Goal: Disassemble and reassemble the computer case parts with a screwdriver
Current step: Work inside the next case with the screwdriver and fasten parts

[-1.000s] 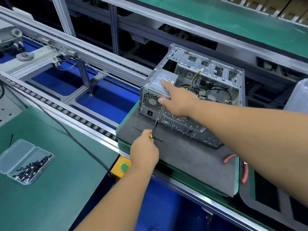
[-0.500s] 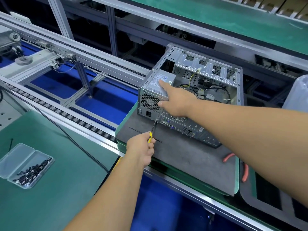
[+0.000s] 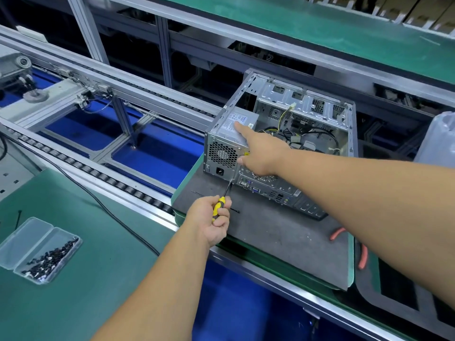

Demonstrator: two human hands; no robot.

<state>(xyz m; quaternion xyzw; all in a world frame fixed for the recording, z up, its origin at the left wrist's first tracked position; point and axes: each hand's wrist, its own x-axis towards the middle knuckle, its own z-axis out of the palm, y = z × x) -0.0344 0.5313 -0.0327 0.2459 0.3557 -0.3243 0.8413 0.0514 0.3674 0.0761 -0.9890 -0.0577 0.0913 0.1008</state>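
Note:
An open grey computer case (image 3: 327, 112) lies on its side on a dark foam pad (image 3: 278, 232), its rear panel facing me. Inside at the left sits the power supply (image 3: 231, 126) with its fan grille (image 3: 221, 153). My right hand (image 3: 263, 153) rests on the power supply, forefinger stretched along its top and thumb against the rear edge. My left hand (image 3: 213, 219) grips a yellow-and-black screwdriver (image 3: 219, 205). Its tip meets the case's rear panel just below the power supply's lower right corner.
A clear plastic box of dark screws (image 3: 46, 259) lies open on the green mat at the left. A roller conveyor rail (image 3: 103, 175) runs between that mat and the pad. Red-handled pliers (image 3: 362, 252) lie at the pad's right edge. A black cable (image 3: 118, 217) crosses the mat.
My left hand has shifted a little on the screwdriver handle, showing more of its yellow grip. My right hand stays on the power supply. The view has tilted slightly.

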